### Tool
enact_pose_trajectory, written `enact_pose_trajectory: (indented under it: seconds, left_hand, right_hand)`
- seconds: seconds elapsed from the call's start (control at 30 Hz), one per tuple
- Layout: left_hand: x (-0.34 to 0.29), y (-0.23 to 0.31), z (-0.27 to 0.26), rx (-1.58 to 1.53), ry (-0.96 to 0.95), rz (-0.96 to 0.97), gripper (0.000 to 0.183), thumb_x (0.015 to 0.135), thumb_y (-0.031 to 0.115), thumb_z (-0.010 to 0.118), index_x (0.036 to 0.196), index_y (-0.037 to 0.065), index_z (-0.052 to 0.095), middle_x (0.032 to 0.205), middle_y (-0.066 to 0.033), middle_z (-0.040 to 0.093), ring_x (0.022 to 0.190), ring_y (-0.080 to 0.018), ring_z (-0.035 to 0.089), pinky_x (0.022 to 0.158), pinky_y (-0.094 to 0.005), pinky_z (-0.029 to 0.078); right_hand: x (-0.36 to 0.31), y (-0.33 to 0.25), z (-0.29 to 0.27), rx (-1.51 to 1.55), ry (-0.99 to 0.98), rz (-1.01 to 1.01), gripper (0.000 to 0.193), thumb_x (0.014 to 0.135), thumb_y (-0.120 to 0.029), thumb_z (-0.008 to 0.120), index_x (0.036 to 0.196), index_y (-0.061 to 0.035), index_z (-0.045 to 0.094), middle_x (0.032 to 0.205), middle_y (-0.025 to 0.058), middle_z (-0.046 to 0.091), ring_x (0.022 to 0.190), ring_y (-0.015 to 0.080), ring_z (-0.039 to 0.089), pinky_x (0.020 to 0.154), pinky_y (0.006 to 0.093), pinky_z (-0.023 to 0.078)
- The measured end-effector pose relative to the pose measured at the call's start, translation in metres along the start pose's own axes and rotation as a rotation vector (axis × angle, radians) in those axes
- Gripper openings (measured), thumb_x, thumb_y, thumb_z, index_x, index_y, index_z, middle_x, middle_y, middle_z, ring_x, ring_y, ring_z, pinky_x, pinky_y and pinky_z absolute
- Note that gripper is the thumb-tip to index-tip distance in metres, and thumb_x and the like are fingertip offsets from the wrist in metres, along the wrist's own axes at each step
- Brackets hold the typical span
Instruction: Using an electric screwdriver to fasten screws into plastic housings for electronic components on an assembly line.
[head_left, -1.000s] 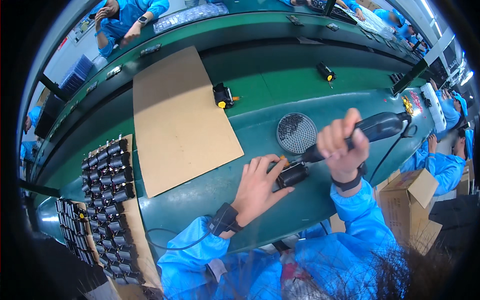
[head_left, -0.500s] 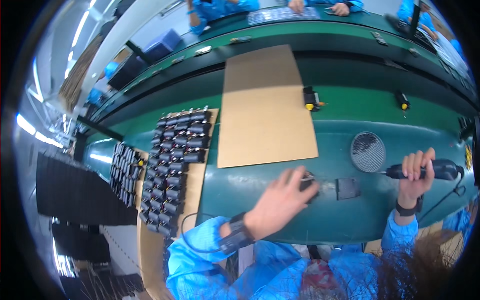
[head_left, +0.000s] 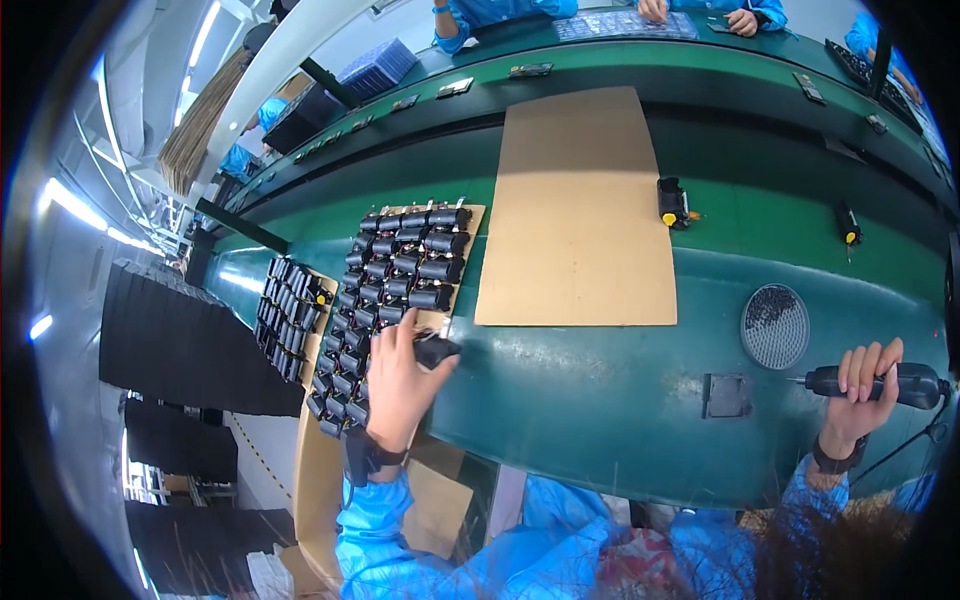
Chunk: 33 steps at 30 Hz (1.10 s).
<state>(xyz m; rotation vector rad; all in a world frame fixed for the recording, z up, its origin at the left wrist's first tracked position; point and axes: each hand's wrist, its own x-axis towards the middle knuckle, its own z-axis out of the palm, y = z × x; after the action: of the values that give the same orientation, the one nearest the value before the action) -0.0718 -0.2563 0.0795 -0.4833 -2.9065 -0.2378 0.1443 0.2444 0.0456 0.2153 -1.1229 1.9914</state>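
My left hand (head_left: 395, 385) is shut on a small black motor-like part (head_left: 437, 350) at the lower right corner of a board packed with several rows of the same black parts (head_left: 395, 275). My right hand (head_left: 860, 392) grips a black electric screwdriver (head_left: 880, 383) lying level above the green bench (head_left: 600, 400), its bit pointing left. A small dark square fixture (head_left: 725, 396) sits on the bench between my two hands.
A large cardboard sheet (head_left: 580, 205) lies on the bench. A round mesh disc (head_left: 775, 326) sits right of it. Two black parts with yellow ends (head_left: 673, 203) (head_left: 847, 224) lie farther back. A second tray of black parts (head_left: 288, 315) stands at the left. Other people in blue work at the far bench.
My left hand has moved left from the fixture to the tray of parts, carrying a black part. My right hand has pulled the screwdriver back to the right.
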Motion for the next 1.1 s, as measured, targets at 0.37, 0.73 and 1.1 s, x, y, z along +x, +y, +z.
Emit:
enact_pose_trajectory:
  seconds: [0.37, 0.73, 1.1]
  left_hand:
    - [0.028, -0.032, 0.044, 0.108, 0.064, -0.047, 0.076, 0.081, 0.031, 0.080, 0.142, 0.002, 0.046, 0.127, -0.0206, 0.051, 0.113, -0.0411, 0.053, 0.096, -0.0464, 0.047]
    - [0.077, 0.115, 0.056, -0.235, 0.128, 0.496, 0.064, 0.081, 0.010, 0.076, 0.140, 0.004, 0.051, 0.132, -0.0190, 0.051, 0.124, -0.0394, 0.049, 0.104, -0.0449, 0.041]
    - [0.193, 0.255, 0.116, -0.340, 0.051, 0.858, 0.065, 0.072, -0.007, 0.058, 0.136, 0.005, 0.055, 0.148, -0.0165, 0.045, 0.143, -0.0360, 0.036, 0.115, -0.0475, 0.036]
  right_hand:
    - [-0.003, -0.002, -0.001, 0.020, 0.011, -0.009, 0.020, 0.103, -0.021, 0.049, 0.089, -0.0109, 0.038, 0.061, -0.0031, 0.039, 0.048, 0.0058, 0.037, 0.050, 0.0227, 0.037]
    - [0.005, 0.001, 0.014, -0.253, 0.169, 0.131, 0.017, 0.094, -0.014, 0.061, 0.092, -0.0081, 0.045, 0.063, 0.0005, 0.043, 0.048, 0.0107, 0.042, 0.050, 0.0272, 0.040]
    - [0.014, -0.003, 0.005, -0.432, 0.257, 0.244, 0.018, 0.088, -0.004, 0.071, 0.085, -0.0051, 0.054, 0.063, 0.0007, 0.054, 0.051, 0.0088, 0.052, 0.049, 0.0245, 0.041]
